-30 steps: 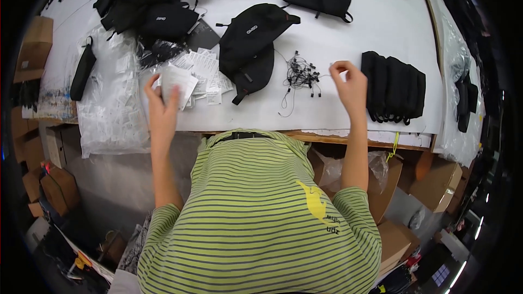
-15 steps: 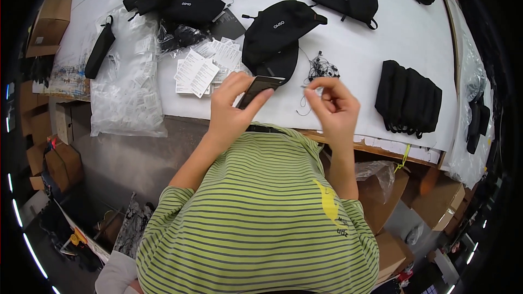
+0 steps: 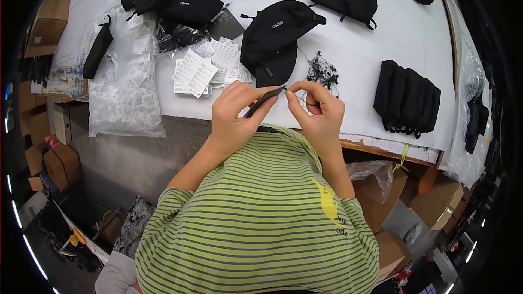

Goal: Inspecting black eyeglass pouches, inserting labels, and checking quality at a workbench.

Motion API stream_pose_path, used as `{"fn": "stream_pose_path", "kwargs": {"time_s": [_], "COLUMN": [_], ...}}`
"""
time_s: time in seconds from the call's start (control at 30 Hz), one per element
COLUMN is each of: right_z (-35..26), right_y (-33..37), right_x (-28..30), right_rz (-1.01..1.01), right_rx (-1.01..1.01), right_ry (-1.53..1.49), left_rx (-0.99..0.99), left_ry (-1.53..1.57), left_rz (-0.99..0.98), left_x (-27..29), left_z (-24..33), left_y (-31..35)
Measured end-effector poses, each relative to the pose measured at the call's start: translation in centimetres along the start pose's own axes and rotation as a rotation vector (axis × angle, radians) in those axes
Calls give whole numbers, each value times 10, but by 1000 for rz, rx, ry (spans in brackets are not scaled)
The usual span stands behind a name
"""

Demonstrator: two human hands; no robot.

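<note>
Dark, flat, rectangular card is held tilted at the near edge of a broad white-topped table. Around it, by size, are a large clear plastic bag of white slips, a curved black fabric pouch beyond the hands, a loose pile of white printed cards and a tangle of thin black cords. The left hand pinches the card narrowly; the right hand has thumb and forefinger close together at its corner, though whether they hold a cord cannot be told. A loosened left pinch could drop the card; hard pressing could crease that corner
</note>
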State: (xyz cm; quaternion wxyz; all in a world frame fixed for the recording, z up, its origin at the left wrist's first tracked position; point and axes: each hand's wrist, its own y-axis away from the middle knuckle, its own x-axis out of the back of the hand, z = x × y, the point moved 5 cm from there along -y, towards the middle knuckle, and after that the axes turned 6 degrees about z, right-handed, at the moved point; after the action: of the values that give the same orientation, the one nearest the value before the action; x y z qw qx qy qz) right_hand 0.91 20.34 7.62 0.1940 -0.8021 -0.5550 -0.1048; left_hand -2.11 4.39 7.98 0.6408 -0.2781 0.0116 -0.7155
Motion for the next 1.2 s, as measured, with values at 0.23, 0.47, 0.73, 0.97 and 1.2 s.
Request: {"fn": "stream_pose_path", "kwargs": {"time_s": [0.23,0.47,0.73,0.97,1.2], "right_z": [6,8,14,20,17], "right_y": [1,10,12,19,21], "right_x": [-3,-1,-1,6,-3], "right_rz": [20,-14,-65,-268,-413], "right_rx": [-37,-33,-232,-181,-211], "right_ry": [-81,-128,-393,-380,-265], "left_rx": [-108,-171,-133,305,434], "left_ry": [-35,-46,77,600,572], "left_rz": [-29,-50,-120,-402,-550], "left_x": [0,3,3,-13,-17], "left_z": [0,2,5,-24,-24], "left_y": [0,7,2,16,22]}}
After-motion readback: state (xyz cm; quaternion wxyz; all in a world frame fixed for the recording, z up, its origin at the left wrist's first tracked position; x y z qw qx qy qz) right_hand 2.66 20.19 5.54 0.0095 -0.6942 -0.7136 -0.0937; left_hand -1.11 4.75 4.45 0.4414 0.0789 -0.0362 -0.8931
